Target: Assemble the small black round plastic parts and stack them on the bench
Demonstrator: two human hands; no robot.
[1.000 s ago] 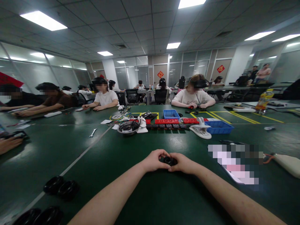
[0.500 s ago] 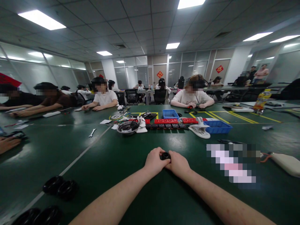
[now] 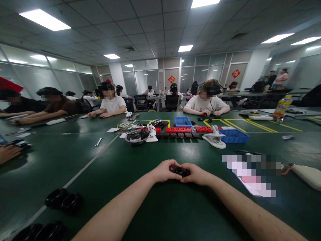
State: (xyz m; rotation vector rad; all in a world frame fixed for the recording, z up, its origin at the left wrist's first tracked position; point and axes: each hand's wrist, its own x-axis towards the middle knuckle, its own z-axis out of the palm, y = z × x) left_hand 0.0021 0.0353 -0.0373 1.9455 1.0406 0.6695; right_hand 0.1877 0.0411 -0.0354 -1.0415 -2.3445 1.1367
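Low over the green table (image 3: 140,204), straight ahead of me, a small black part with a round, ring-like opening (image 3: 179,171) sits between both hands. My left hand (image 3: 165,171) curls around its left side, fingers closed on it. From the right, my right hand (image 3: 197,174) grips the same part, with the fingertips of both hands meeting at its near edge. Fingers cover much of the part, so its full shape and exact kind are hidden. Glossy black rings (image 3: 71,203) lie on the table at my lower left, apart from my hands.
Beyond my hands stand a metal bowl of cables (image 3: 136,138), a white clamp (image 3: 215,139), red blocks (image 3: 178,129) and a blue bin (image 3: 234,136). A wrench (image 3: 99,142) lies left; a blurred-out flat item (image 3: 248,179) lies right. A co-worker (image 3: 207,102) sits opposite.
My hands have drawn slightly apart and a little nearer to me. More of the black part shows between them, especially towards the right.
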